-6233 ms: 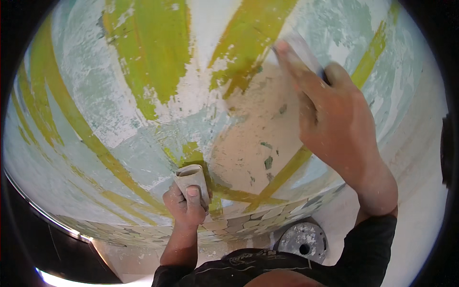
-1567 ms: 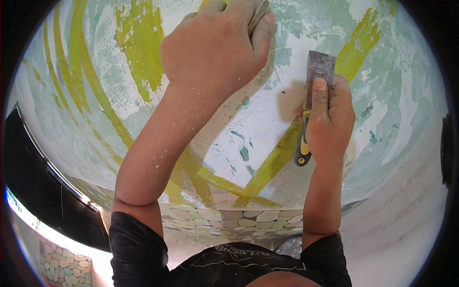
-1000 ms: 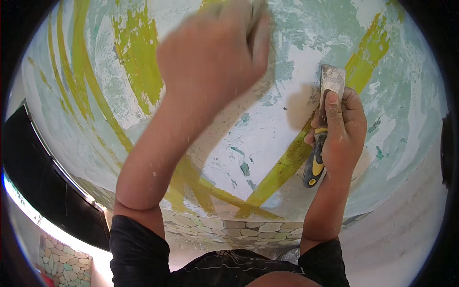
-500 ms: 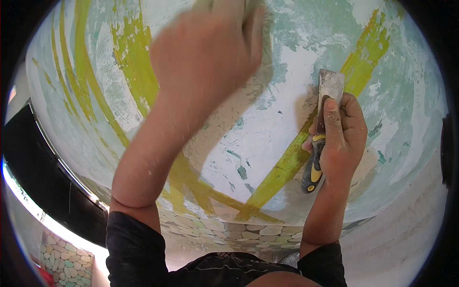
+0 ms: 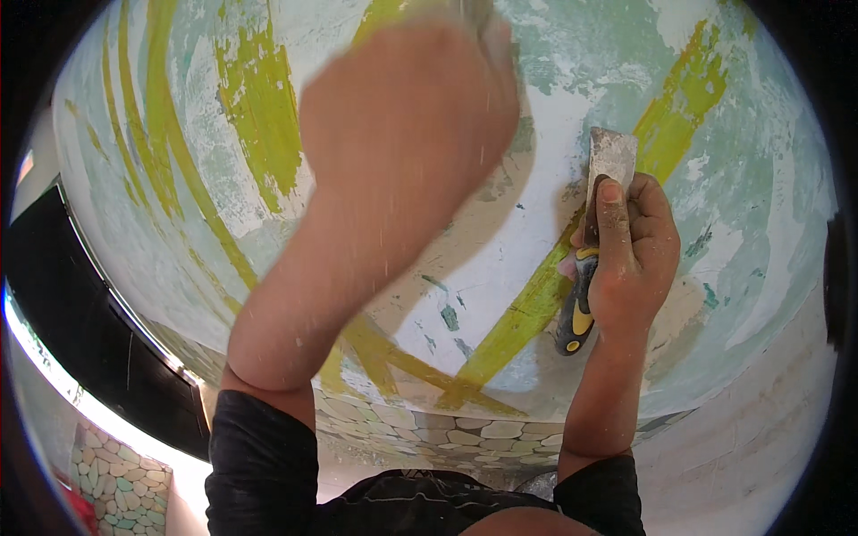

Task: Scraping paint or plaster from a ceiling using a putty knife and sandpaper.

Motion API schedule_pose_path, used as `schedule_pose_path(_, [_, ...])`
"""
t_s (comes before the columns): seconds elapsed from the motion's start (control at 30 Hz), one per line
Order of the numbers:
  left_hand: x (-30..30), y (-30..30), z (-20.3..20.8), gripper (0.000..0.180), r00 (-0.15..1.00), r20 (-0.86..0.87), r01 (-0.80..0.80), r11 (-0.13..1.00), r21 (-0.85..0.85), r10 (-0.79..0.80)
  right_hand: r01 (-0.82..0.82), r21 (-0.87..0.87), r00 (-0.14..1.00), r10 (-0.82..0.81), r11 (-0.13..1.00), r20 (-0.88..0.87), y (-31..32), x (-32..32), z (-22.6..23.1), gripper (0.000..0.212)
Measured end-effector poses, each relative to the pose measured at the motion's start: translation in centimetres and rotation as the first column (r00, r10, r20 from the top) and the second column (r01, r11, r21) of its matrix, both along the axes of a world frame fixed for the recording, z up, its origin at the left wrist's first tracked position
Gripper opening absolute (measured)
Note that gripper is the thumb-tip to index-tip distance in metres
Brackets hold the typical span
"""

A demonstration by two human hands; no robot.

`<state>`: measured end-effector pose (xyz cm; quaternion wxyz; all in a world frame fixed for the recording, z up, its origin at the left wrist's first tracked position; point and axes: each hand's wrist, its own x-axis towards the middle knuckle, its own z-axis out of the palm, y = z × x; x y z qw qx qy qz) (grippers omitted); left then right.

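Note:
My right hand (image 5: 639,250) grips a putty knife (image 5: 614,154) at the right. Its thumb lies along the dusty metal blade, which points up, away from me. The black and yellow handle hangs below the fingers. My left hand (image 5: 411,107) is at the upper middle, over the wall, smeared by motion. Its fingers are closed around something greyish at the top edge of the picture, too hidden and blurred to name. Beneath both hands is a wall surface (image 5: 429,326) with patchy pale green, white and yellow-green paint.
A band of stone-pattern cladding (image 5: 500,431) runs along the wall's lower edge, close to my body. To the left is a dark panel (image 5: 98,330) with bright light along its edges. A pale plain surface (image 5: 724,447) lies at the lower right.
My left hand and forearm have shifted to the right across the wall. My right hand, still on the putty knife, has barely moved.

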<state>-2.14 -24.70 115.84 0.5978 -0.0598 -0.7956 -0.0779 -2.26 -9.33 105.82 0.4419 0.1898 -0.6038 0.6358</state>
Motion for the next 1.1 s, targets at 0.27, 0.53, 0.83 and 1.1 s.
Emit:
schedule_pose_path(0.27, [-1.4, -1.4, 1.2, 0.042, 0.980, -0.100, 0.173, 0.985, 0.015, -0.170, -0.002, 0.037, 1.000, 0.003, 0.999, -0.015, -0.3, 0.1, -0.2, 0.021])
schedule_pose_path(0.53, [-0.8, 0.3, -3.0, 0.048, 0.997, -0.015, 0.078, 0.989, 0.125, -0.077, 0.009, 0.040, 0.999, -0.007, 0.999, -0.039, 0.2, -0.3, -0.3, 0.020])
schedule_pose_path(0.83, [0.9, 0.2, 3.9, 0.042, 0.995, 0.087, 0.041, 0.992, 0.118, -0.051, -0.035, 0.026, 0.999, 0.035, 0.999, 0.012, 0.1, -0.1, -0.3, 0.020])
schedule_pose_path(1.1, [-1.0, 0.7, -5.9, 0.054, 0.960, 0.115, 0.247, 0.966, 0.073, -0.254, 0.031, -0.016, 0.999, -0.031, 0.999, 0.008, -0.4, 0.1, 0.1, 0.021])
